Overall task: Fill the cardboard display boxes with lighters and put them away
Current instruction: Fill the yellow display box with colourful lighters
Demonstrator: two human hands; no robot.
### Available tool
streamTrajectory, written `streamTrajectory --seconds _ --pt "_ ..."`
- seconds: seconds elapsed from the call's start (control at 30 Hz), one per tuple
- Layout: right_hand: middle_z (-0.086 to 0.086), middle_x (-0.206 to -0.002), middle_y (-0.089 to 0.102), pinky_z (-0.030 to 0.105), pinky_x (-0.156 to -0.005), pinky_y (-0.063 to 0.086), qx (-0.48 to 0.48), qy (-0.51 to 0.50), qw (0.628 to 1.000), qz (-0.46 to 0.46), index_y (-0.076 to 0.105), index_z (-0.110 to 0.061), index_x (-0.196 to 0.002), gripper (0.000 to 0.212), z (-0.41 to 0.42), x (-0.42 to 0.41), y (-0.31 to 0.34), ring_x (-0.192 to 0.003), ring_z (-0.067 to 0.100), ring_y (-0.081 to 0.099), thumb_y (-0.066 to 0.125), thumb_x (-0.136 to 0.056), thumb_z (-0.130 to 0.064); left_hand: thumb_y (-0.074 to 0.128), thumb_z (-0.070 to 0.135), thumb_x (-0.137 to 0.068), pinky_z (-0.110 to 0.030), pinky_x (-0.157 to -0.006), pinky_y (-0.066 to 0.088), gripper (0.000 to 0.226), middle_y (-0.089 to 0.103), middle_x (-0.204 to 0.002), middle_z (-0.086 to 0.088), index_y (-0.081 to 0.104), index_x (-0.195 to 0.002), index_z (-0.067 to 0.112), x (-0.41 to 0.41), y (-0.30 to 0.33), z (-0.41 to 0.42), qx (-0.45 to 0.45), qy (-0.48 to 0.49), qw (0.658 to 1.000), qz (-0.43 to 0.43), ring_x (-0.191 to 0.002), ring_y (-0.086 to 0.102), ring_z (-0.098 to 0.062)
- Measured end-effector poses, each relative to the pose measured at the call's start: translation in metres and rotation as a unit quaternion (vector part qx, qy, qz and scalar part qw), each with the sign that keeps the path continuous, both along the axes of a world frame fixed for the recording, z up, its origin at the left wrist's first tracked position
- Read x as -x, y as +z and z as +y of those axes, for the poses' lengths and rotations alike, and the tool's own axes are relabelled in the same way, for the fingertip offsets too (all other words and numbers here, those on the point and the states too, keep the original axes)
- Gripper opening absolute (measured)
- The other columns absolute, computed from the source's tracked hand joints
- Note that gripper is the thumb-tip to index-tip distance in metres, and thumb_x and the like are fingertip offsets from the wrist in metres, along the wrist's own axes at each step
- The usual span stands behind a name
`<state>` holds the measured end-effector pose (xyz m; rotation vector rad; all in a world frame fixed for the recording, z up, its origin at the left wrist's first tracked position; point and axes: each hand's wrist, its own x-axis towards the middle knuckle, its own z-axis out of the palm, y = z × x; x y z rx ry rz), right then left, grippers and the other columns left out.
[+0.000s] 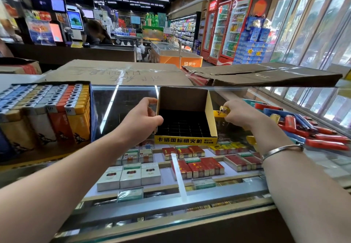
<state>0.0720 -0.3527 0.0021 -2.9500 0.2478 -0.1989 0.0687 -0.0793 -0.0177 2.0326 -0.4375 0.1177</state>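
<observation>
An empty cardboard display box (210,113) with a yellow front and a black grid insert stands on the glass counter, centre of view. My left hand (140,117) grips its left wall, thumb inside. Just right of the box, my right hand (241,113) pinches a yellow lighter (221,112) by its metal head. A loose pile of red, blue and yellow lighters (311,130) lies on the glass at the right. At the left stands a full display box (47,113) packed with several rows of lighters.
Flattened cardboard cartons (117,73) lie along the counter's far edge. Cigarette packs (191,159) fill the shelves under the glass top (114,109). A person stands behind a checkout counter (76,52) at the back left. Drink fridges (226,30) line the back right.
</observation>
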Motion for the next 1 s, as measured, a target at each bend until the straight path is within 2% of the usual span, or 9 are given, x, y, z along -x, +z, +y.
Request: streamTrajectory --seconds 0.2,0.37,0.47,0.57,0.63,0.73,0.8,0.9,1.0 --pt "0.000 -0.084 0.050 0.026 -0.056 0.038 -0.066 0.034 0.997 0.017 0.048 -0.018 -0.095 0.018 0.012 0.005 0.002 -0.074 0.013 0.049 0.061 -0.085 -0.026 0.057 0.010 -0.083 -0.027 -0.060 0.047 0.064 0.048 -0.092 -0.004 0.030 -0.136 0.034 0.002 0.005 0.005 -0.006 0.030 0.999 -0.029 -0.078 0.055 -0.019" --pt "0.004 -0.084 0.053 0.026 -0.055 0.041 -0.168 0.052 0.983 -0.051 0.049 -0.018 -0.102 0.029 0.019 0.007 0.005 -0.074 0.015 0.054 0.067 -0.079 -0.020 0.053 0.001 -0.078 -0.028 -0.066 0.051 0.071 0.032 -0.111 -0.002 0.032 -0.136 0.035 0.008 0.021 0.009 -0.075 0.033 0.996 -0.016 -0.080 0.046 -0.016" --pt "0.007 -0.084 0.058 0.031 -0.063 0.044 -0.367 0.060 0.914 -0.163 0.055 -0.019 -0.095 0.020 0.023 0.015 0.018 -0.078 0.020 0.057 0.066 -0.078 -0.014 0.051 0.004 -0.081 -0.024 -0.066 0.046 0.058 0.026 -0.109 0.003 0.036 -0.135 0.020 0.010 0.028 0.009 -0.116 0.029 0.993 0.002 -0.080 0.044 -0.012" --pt "0.006 -0.072 0.064 0.030 -0.061 0.051 -0.565 0.111 0.795 -0.193 0.061 -0.015 -0.089 0.013 0.038 0.026 0.037 -0.069 0.018 0.063 0.065 -0.080 -0.008 0.053 0.019 -0.085 -0.021 -0.067 0.041 0.040 0.027 -0.107 0.006 0.045 -0.124 0.020 0.015 0.036 0.011 -0.138 0.029 0.990 -0.019 -0.081 0.042 -0.006" --pt "0.003 -0.061 0.063 0.021 -0.046 0.048 -0.621 0.173 0.750 -0.150 0.060 -0.010 -0.090 0.013 0.051 0.031 0.049 -0.053 0.012 0.060 0.063 -0.079 -0.003 0.054 0.031 -0.086 -0.018 -0.063 0.037 0.034 0.027 -0.108 0.007 0.047 -0.119 0.025 0.018 0.038 0.012 -0.177 0.044 0.981 -0.070 -0.086 0.045 -0.007" --pt "0.006 -0.059 0.059 0.018 -0.039 0.041 -0.613 0.248 0.749 -0.032 0.056 -0.003 -0.103 0.029 0.071 0.032 0.058 -0.045 0.012 0.053 0.062 -0.075 -0.003 0.059 0.031 -0.084 -0.018 -0.062 0.038 0.041 0.027 -0.109 0.007 0.043 -0.122 0.029 0.025 0.040 0.015 -0.181 0.068 0.957 -0.217 -0.087 0.047 -0.009" --pt "0.009 -0.061 0.058 0.018 -0.037 0.039 -0.597 0.268 0.755 0.043 0.050 0.002 -0.111 0.043 0.083 0.028 0.057 -0.043 0.013 0.051 0.061 -0.070 -0.007 0.065 0.025 -0.080 -0.020 -0.073 0.040 0.054 0.031 -0.120 0.000 0.043 -0.129 0.028 0.027 0.043 0.017 -0.177 0.065 0.928 -0.322 -0.099 0.043 -0.010" --pt "0.013 -0.063 0.058 0.017 -0.036 0.039 -0.579 0.297 0.749 0.120 0.052 0.001 -0.102 0.030 0.094 0.025 0.049 -0.039 0.014 0.050 0.058 -0.074 -0.008 0.070 0.023 -0.079 -0.035 -0.098 0.036 0.057 0.041 -0.136 -0.003 0.049 -0.132 0.023 0.028 0.045 0.018 -0.216 0.026 0.892 -0.395 -0.121 0.039 -0.020" --pt "0.015 -0.065 0.060 0.017 -0.036 0.041 -0.598 0.322 0.711 0.182 0.057 -0.006 -0.091 0.013 0.094 0.026 0.041 -0.039 0.016 0.053 0.054 -0.079 -0.011 0.064 0.029 -0.084 -0.045 -0.097 0.043 0.037 0.062 -0.122 0.001 0.062 -0.120 0.020 0.028 0.046 0.015 -0.235 -0.031 0.880 -0.413 -0.117 0.050 -0.024"
